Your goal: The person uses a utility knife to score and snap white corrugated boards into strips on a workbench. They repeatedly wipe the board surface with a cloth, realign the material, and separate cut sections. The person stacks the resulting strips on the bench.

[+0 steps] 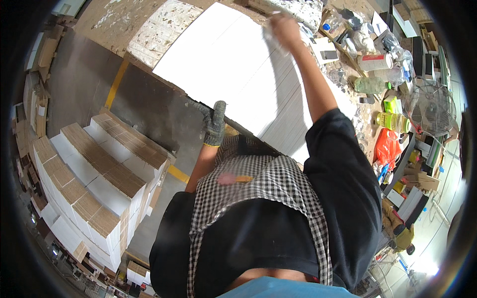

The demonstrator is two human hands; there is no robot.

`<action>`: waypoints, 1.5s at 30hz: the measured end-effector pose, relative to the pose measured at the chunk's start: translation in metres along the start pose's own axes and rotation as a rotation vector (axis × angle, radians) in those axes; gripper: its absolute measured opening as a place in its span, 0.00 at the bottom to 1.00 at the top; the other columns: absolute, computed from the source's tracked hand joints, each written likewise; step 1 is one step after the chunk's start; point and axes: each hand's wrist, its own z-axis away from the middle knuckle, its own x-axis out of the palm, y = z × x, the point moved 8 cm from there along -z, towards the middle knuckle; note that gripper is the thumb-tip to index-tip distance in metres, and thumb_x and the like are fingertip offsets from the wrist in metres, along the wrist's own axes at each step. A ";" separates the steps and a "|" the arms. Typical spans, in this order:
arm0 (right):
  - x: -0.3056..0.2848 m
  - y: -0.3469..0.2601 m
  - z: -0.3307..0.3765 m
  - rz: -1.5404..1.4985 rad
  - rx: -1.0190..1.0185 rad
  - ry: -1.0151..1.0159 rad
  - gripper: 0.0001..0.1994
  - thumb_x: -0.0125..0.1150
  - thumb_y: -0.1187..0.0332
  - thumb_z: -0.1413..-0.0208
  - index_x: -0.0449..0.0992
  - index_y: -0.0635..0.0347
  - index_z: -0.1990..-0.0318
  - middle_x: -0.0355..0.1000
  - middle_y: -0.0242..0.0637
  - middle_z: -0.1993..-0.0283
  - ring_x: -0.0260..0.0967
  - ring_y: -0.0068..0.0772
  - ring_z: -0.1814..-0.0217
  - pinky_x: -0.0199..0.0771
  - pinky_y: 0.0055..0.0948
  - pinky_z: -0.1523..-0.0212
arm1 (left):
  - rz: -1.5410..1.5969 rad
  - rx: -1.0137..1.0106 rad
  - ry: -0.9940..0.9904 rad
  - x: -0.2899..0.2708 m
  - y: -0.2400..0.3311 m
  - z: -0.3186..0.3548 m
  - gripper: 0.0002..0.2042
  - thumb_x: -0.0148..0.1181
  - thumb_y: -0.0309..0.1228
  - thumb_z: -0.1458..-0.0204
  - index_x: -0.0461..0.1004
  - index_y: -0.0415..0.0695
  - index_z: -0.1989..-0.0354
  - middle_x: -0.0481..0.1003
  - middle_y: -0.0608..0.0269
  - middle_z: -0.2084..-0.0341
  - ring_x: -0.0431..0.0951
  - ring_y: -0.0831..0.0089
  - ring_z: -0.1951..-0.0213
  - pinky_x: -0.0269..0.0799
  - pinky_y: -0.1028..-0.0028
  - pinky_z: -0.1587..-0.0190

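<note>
My left hand (214,124), in its grey knit glove, sits at the near edge of the big white sheet stack (233,64), just left of centre in the frame, fingers curled down over the lip, which looks like a brace to keep the top sheets from sliding. My right hand (284,27) is stretched far out to the upper middle of the frame, over the far corner of the same stack, and it is blurred, so I cannot tell if the fingers are spread or pinching; something pale, maybe a cloth or a sheet corner, seems to be under it. The stack fills the upper centre, lying flat on a scuffed work table (107,15), its layered edges showing toward my right arm. My checked apron (258,184) hangs below, middle of the frame, pressed close to the table, likely so I can reach that far. At lower left, cardboard-topped bundles (99,169) of white sheets stand stepped on the floor, within easy reach of my left side. Upper right, bottles (370,84) and a fan (431,109) crowd a cluttered bench, well apart from the stack.
</note>
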 end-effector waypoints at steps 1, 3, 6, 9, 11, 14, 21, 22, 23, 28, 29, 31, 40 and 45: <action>-0.025 0.013 -0.009 -0.038 0.016 0.246 0.14 0.56 0.58 0.32 0.80 0.56 0.49 0.79 0.46 0.53 0.80 0.42 0.59 0.83 0.43 0.62 | -0.030 0.052 0.013 -0.003 0.008 -0.009 0.23 0.62 0.21 0.39 0.71 0.40 0.34 0.76 0.45 0.43 0.78 0.50 0.45 0.77 0.55 0.43; -0.060 0.006 -0.012 -0.154 -0.031 0.494 0.13 0.58 0.62 0.36 0.81 0.55 0.50 0.78 0.46 0.53 0.80 0.43 0.61 0.83 0.44 0.65 | 0.368 -0.235 -0.004 -0.003 -0.003 -0.022 0.23 0.62 0.25 0.38 0.69 0.39 0.34 0.76 0.45 0.43 0.79 0.51 0.46 0.77 0.55 0.43; -0.060 -0.127 0.048 -0.392 -0.561 0.566 0.17 0.61 0.68 0.41 0.79 0.53 0.44 0.78 0.43 0.53 0.78 0.45 0.53 0.82 0.44 0.53 | 0.181 -0.060 0.083 -0.022 0.022 -0.032 0.24 0.61 0.27 0.37 0.67 0.41 0.32 0.71 0.40 0.39 0.74 0.46 0.42 0.71 0.50 0.39; -0.009 -0.240 0.117 -0.351 -0.997 0.340 0.21 0.56 0.55 0.32 0.75 0.33 0.33 0.70 0.39 0.32 0.66 0.40 0.30 0.60 0.60 0.27 | 0.113 -0.188 -0.080 -0.015 0.018 -0.029 0.25 0.58 0.23 0.37 0.69 0.47 0.30 0.60 0.30 0.30 0.64 0.34 0.33 0.60 0.43 0.31; 0.030 -0.223 0.085 -0.303 -0.740 0.112 0.21 0.51 0.48 0.30 0.73 0.34 0.33 0.61 0.36 0.23 0.58 0.43 0.23 0.49 0.62 0.23 | 0.175 -0.212 -0.106 -0.015 0.020 -0.028 0.26 0.57 0.22 0.39 0.68 0.44 0.30 0.64 0.32 0.33 0.67 0.35 0.36 0.63 0.45 0.35; 0.033 -0.099 -0.017 -0.350 -0.312 0.175 0.22 0.54 0.50 0.30 0.78 0.51 0.38 0.65 0.39 0.26 0.68 0.47 0.31 0.63 0.56 0.32 | 0.436 -0.429 -0.182 -0.006 0.020 -0.026 0.22 0.58 0.26 0.39 0.71 0.40 0.36 0.70 0.42 0.42 0.71 0.46 0.44 0.67 0.52 0.41; -0.002 -0.045 -0.103 -0.682 0.058 0.298 0.26 0.59 0.43 0.36 0.84 0.55 0.46 0.85 0.45 0.61 0.84 0.53 0.56 0.81 0.43 0.51 | 0.838 -0.504 -0.071 -0.017 0.037 -0.046 0.16 0.58 0.36 0.31 0.78 0.35 0.46 0.79 0.60 0.57 0.75 0.72 0.56 0.74 0.67 0.51; 0.012 -0.100 -0.095 -0.571 -0.145 0.102 0.27 0.54 0.43 0.31 0.77 0.49 0.35 0.82 0.46 0.45 0.78 0.43 0.39 0.76 0.49 0.38 | 0.815 -0.446 -0.091 -0.021 0.039 -0.049 0.16 0.57 0.36 0.31 0.77 0.35 0.44 0.80 0.58 0.56 0.76 0.70 0.55 0.74 0.66 0.50; 0.031 -0.151 -0.072 -0.186 -0.091 0.175 0.34 0.43 0.35 0.31 0.67 0.45 0.27 0.65 0.49 0.26 0.55 0.55 0.20 0.52 0.69 0.26 | 0.649 -0.352 -0.107 -0.027 0.044 -0.053 0.17 0.56 0.35 0.30 0.77 0.36 0.42 0.81 0.55 0.55 0.77 0.67 0.55 0.75 0.65 0.50; 0.039 -0.353 0.088 -0.567 -0.948 0.233 0.16 0.59 0.59 0.34 0.83 0.49 0.43 0.71 0.55 0.34 0.73 0.56 0.36 0.76 0.53 0.41 | 0.486 -0.487 -0.280 -0.024 0.042 -0.055 0.19 0.52 0.35 0.30 0.74 0.36 0.37 0.79 0.51 0.50 0.77 0.63 0.51 0.73 0.63 0.47; 0.040 -0.376 0.115 -0.799 -1.081 -0.072 0.14 0.59 0.63 0.35 0.84 0.50 0.45 0.75 0.53 0.38 0.76 0.52 0.40 0.78 0.47 0.43 | 0.477 -0.474 -0.237 -0.031 0.043 -0.056 0.19 0.52 0.35 0.29 0.73 0.36 0.37 0.78 0.51 0.49 0.76 0.63 0.50 0.73 0.63 0.46; 0.017 -0.387 0.154 -1.031 -1.157 -0.333 0.13 0.58 0.66 0.34 0.84 0.51 0.47 0.81 0.48 0.48 0.80 0.48 0.50 0.81 0.42 0.46 | 0.451 -0.434 -0.134 -0.053 0.046 -0.052 0.20 0.51 0.35 0.29 0.72 0.36 0.36 0.77 0.51 0.47 0.75 0.62 0.49 0.72 0.63 0.44; -0.015 -0.169 0.033 -0.149 -0.213 0.554 0.20 0.55 0.47 0.33 0.81 0.40 0.41 0.82 0.36 0.49 0.72 0.48 0.37 0.75 0.52 0.43 | -0.034 -0.396 0.145 -0.171 0.012 0.015 0.22 0.45 0.35 0.28 0.66 0.35 0.32 0.70 0.49 0.38 0.71 0.59 0.40 0.66 0.62 0.36; 0.033 -0.282 0.176 -0.478 -0.971 0.263 0.15 0.64 0.63 0.41 0.84 0.41 0.46 0.76 0.43 0.38 0.67 0.49 0.29 0.68 0.42 0.31 | -0.238 -0.345 0.208 -0.212 0.001 0.004 0.23 0.42 0.35 0.27 0.63 0.35 0.29 0.66 0.48 0.33 0.68 0.58 0.35 0.63 0.61 0.32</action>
